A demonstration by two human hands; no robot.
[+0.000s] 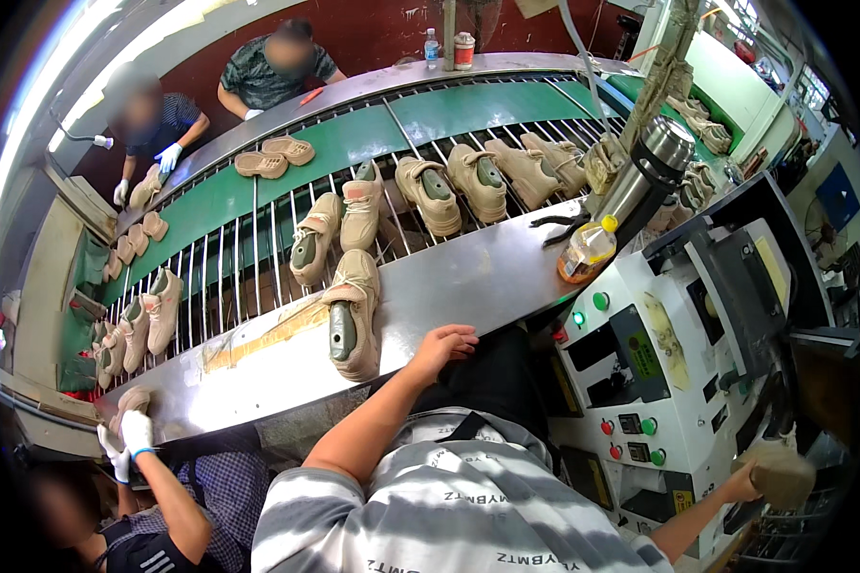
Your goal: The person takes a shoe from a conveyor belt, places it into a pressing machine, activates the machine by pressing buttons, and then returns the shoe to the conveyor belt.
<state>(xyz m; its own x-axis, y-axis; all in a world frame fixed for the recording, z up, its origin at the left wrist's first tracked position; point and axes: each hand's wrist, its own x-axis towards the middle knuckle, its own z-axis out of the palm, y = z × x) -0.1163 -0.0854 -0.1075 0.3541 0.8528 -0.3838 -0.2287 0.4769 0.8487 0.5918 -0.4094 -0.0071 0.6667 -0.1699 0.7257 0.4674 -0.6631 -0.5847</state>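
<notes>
Grey-and-white patterned shirt cloth fills the lower middle, closest to the lens. Beyond it, the left hand lies at the near edge of a long, shiny metal ledge, its fingers loosely bent with nothing visible in them; whether they touch the metal I cannot tell. Far to the right, the right hand grips one end of a blurred beige shoe, fingers closed on it though partly hidden. That shoe is low at the right, beside a pale machine cabinet with red and green push buttons.

On the ledge, just beyond the left hand, stands another beige lace-up shoe with a dark green block in its collar, heel toward the wearer. More like it stand on the metal rollers behind.

Judging by that block, a filled shoe should feel fairly heavy and stiff, the matte upper soft on its surface but not slippery or fragile. Holding low around the heel and sole looks surest, keeping pressure off laces and tongue. Blur hides whether the gripped shoe has a block inside, so it may be lighter and give more
</notes>
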